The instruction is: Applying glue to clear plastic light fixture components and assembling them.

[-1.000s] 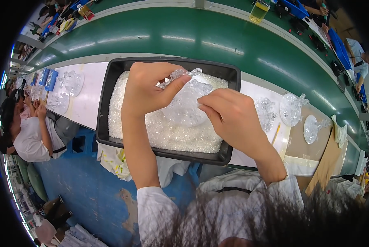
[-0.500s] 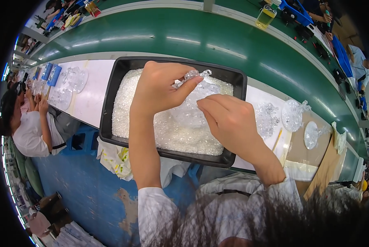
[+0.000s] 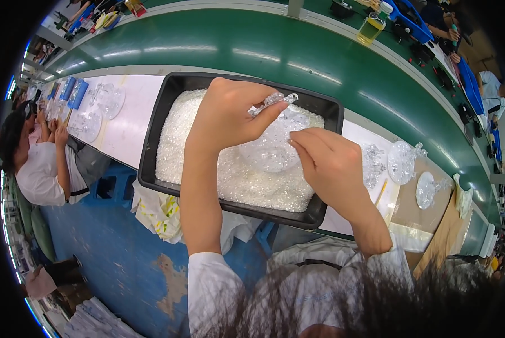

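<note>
Green conveyor belt (image 3: 320, 62) arcs across the upper frame; below it a black tray (image 3: 151, 152) of clear beads (image 3: 207, 169) sits centre. Above it, the left hand (image 3: 227, 115) pinches a clear faceted piece (image 3: 275, 101), long axis pointing upper right. The right hand (image 3: 328, 163) grips a clear dish (image 3: 269, 149) just below. Since the earlier frame both hands sit slightly lower in the picture.
</note>
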{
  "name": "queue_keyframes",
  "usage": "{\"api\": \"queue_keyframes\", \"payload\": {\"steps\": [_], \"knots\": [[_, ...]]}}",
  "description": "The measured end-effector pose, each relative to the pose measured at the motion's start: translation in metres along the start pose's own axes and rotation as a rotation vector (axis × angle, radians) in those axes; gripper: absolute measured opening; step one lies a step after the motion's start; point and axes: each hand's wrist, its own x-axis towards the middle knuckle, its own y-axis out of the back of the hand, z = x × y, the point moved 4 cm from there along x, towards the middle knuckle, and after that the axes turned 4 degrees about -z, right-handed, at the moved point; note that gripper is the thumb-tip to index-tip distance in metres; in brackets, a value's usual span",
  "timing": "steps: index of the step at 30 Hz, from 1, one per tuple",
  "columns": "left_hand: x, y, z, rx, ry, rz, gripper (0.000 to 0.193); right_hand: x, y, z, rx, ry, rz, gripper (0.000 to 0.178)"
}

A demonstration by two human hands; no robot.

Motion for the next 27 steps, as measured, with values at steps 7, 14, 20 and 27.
{"api": "queue_keyframes", "payload": {"steps": [7, 14, 20, 27], "knots": [[-0.001, 0.002, -0.001, -0.025, 0.004, 0.023, 0.011, -0.011, 0.007, 0.007, 0.065, -0.029, 0.048, 0.015], [-0.001, 0.001, -0.001, -0.059, -0.014, -0.017, 0.010, -0.020, 0.007, 0.009, 0.117, -0.003, 0.038, 0.016], [0.000, 0.001, 0.003, -0.080, -0.007, -0.002, 0.009, -0.023, 0.010, 0.008, 0.155, -0.042, 0.019, 0.011], [0.003, 0.005, 0.003, -0.101, 0.013, 0.067, 0.012, -0.033, 0.019, 0.024, 0.306, -0.362, 0.092, 0.011]]}}
